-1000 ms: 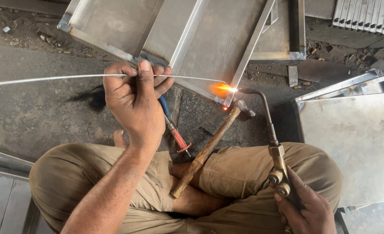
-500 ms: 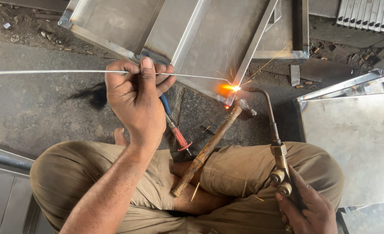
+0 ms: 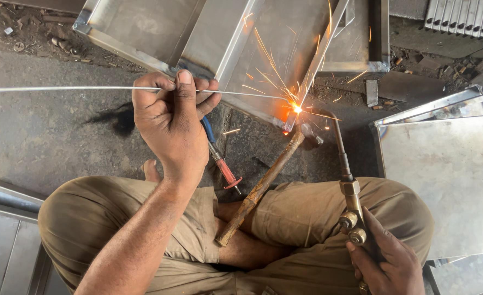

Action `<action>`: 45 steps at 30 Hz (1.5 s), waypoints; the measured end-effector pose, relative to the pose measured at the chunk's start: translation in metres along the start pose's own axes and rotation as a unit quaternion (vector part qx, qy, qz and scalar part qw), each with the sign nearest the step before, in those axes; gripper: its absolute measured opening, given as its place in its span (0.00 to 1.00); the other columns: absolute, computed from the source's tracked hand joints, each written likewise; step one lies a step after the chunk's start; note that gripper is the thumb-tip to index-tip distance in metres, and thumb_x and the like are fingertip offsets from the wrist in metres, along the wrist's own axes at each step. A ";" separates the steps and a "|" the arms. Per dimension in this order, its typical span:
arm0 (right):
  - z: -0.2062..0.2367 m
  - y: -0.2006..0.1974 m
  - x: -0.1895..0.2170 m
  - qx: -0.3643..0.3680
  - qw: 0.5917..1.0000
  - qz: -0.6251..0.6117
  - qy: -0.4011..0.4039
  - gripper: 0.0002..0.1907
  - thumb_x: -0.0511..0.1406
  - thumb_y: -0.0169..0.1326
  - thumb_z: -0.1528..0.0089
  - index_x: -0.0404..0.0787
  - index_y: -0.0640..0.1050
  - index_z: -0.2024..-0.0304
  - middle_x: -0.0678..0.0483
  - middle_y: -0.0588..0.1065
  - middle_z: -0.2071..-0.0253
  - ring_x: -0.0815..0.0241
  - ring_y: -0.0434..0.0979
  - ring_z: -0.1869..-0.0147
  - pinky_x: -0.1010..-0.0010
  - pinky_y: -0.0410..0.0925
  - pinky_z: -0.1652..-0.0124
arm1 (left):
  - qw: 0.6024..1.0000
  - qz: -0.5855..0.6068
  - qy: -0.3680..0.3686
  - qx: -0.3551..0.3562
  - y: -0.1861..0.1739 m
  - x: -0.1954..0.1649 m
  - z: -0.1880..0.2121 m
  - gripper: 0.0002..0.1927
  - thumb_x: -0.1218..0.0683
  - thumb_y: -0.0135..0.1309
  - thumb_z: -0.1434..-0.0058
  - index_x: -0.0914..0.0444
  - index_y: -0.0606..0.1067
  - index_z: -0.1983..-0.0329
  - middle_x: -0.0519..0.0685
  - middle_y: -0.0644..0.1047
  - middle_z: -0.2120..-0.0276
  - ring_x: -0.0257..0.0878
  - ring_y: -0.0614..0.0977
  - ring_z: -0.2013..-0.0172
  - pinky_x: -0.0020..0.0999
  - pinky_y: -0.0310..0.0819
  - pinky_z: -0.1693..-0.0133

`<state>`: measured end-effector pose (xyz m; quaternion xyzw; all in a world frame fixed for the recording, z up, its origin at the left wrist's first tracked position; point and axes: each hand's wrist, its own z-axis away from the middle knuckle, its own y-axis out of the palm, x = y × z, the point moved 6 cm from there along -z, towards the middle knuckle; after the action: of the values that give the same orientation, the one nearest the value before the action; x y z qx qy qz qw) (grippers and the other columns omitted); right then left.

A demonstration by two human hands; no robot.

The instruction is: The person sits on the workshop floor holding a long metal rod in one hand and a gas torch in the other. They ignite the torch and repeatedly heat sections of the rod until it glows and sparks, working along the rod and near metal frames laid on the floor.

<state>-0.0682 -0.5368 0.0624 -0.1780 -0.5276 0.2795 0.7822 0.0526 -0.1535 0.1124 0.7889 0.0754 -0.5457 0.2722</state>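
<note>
My left hand (image 3: 171,123) pinches a long thin filler rod (image 3: 67,88) that runs from the far left to a glowing corner (image 3: 296,109) of a folded sheet-metal tray (image 3: 241,49). Sparks fly up from that corner. Low at the right, my right hand (image 3: 386,265) grips a brass gas torch (image 3: 350,202), whose bent neck reaches up to the glowing spot. I sit cross-legged on the ground in khaki trousers.
A rusty hammer (image 3: 260,188) leans from the tray's corner down onto my leg. A screwdriver (image 3: 219,161) with a blue and red handle lies on the ground under my left hand. More sheet-metal trays lie at the right (image 3: 443,169) and lower left (image 3: 7,235).
The flame at the tray's corner has turned into a burst of sparks flying upward. Both hands and the rod have stayed almost still.
</note>
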 end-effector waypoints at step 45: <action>0.002 0.000 0.005 0.002 0.995 -0.063 -0.075 0.42 0.24 0.63 0.42 0.41 0.71 0.24 0.55 0.78 0.72 0.70 0.74 0.74 0.78 0.71 0.74 | 1.000 -0.010 0.008 -0.007 -0.001 0.002 0.001 0.07 0.61 0.48 0.19 0.61 0.61 0.49 0.53 0.78 0.58 0.39 0.87 0.59 0.35 0.91 0.59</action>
<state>-0.0684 -0.5340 0.0667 -0.1214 -0.5944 0.2438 0.7566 0.0520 -0.1539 0.1103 0.7907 0.0894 -0.5414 0.2715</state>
